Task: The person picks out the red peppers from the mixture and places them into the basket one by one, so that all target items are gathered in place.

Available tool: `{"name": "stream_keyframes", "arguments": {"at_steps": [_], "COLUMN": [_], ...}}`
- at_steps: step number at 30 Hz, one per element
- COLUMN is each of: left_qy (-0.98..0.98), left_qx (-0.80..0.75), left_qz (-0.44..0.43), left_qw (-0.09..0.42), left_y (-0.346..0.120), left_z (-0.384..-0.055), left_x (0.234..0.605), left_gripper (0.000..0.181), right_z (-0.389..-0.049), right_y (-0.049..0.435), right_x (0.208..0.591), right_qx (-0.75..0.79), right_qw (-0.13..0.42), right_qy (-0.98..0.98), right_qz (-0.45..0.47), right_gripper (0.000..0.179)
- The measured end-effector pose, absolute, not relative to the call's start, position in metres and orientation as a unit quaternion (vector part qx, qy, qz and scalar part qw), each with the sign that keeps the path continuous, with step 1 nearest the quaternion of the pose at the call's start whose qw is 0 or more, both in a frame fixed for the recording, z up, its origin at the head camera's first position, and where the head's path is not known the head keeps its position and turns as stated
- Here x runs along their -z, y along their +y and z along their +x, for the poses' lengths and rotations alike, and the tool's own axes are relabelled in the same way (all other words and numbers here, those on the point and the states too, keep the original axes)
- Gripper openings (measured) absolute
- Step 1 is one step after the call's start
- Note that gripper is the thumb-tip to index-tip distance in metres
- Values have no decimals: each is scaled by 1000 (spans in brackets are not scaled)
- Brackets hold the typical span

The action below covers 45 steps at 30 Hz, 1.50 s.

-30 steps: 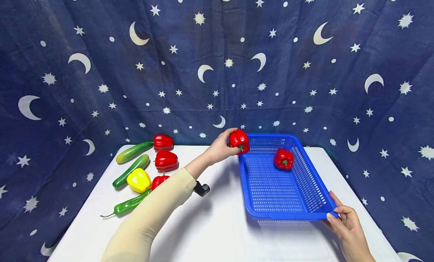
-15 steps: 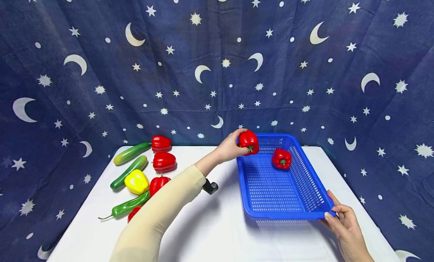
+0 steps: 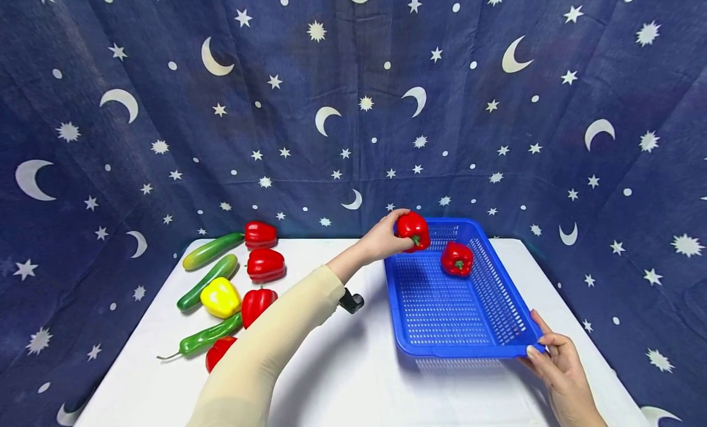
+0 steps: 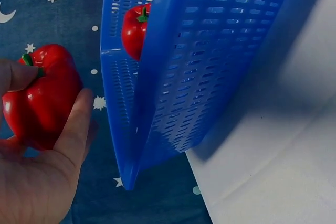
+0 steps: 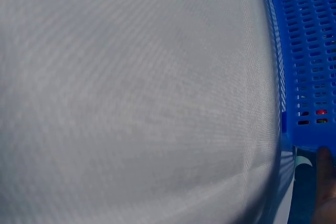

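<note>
My left hand (image 3: 385, 238) grips a red bell pepper (image 3: 415, 227) over the far left corner of a blue slotted plastic basket (image 3: 469, 352). Thumb and fingers wrap the pepper in the left wrist view, its green stem (image 4: 27, 59) by the thumb. Inside the basket, toward its far right, lies another red bell pepper (image 3: 457, 259). My right hand (image 3: 562, 369) holds the basket's near right corner, thumb on the rim. In the right wrist view only part of a finger (image 5: 324, 177) shows, against the basket wall.
On the left of the white table (image 3: 342, 365) lie several red bell peppers (image 3: 266, 265), a yellow bell pepper (image 3: 221, 297), two cucumber-like vegetables (image 3: 212, 251) and a long green pepper (image 3: 207, 337). The left sleeve partly covers the nearest red one. A starry blue curtain (image 3: 353, 108) hangs behind.
My left hand has carried the red bell pepper rightward, from beside the basket's far left corner to above its inside. The right hand keeps its hold on the basket.
</note>
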<state>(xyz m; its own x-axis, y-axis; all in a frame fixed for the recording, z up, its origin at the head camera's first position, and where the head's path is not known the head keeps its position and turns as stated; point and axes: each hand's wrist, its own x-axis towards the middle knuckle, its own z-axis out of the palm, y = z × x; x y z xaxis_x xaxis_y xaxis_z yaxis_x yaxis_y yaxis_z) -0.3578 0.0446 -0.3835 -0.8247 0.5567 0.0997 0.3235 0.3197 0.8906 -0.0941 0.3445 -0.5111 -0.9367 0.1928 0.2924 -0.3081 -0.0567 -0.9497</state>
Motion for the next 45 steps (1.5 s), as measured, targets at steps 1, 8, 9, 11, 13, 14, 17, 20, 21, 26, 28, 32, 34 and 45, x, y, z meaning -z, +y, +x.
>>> {"name": "stream_keyframes", "arguments": {"at_steps": [1,8,9,11,13,14,17,20,21,26,28,32,34,45], "left_qy": [801,773,767,762,761,760,763,763,764,773,780,787,788,795], "left_qx": [-520,-552,-557,-561,-560,-559,-552,-550,-548,-532,-522,-508,-505,-484], "left_qz": [273,269,269,270,270,271,275,278,278,281,281,284,283,267], "left_qw": [117,159,168,179,187,191,195,197,197,202,201,203,210,248], "left_y": [46,57,59,63,67,69,73,77,78,85,88,94,95,104], "left_z": [-358,-365,-365,-367,-369,-369,-372,-374,-375,-380,-382,-385,-386,-389], "left_x": [383,385,385,384,384,384,384,383,383,381,380,377,375,387], "left_gripper": [74,73,74,75,76,77,78,78,78,78,77,76,77,79], "right_z": [-94,-94,-93,-93,-93,-93,-92,-92,-92,-93,-94,-95,-95,-94], "right_y": [344,344,344,344,344,344,343,343,344,344,344,344,343,344], "right_x": [511,512,512,513,514,514,514,513,513,515,515,514,514,511], "right_qx": [-725,-719,-719,-721,-726,-727,-728,-726,-727,-734,-731,-728,-728,-728], "right_qw": [173,170,171,172,174,175,174,175,176,179,179,180,182,181], "right_qy": [-665,-673,-673,-670,-664,-663,-661,-664,-663,-652,-655,-659,-658,-659], "right_qz": [43,32,32,37,45,47,44,35,36,57,62,60,58,57], "right_gripper": [23,23,23,23,22,22,22,22,23,24,24,23,23,24]}}
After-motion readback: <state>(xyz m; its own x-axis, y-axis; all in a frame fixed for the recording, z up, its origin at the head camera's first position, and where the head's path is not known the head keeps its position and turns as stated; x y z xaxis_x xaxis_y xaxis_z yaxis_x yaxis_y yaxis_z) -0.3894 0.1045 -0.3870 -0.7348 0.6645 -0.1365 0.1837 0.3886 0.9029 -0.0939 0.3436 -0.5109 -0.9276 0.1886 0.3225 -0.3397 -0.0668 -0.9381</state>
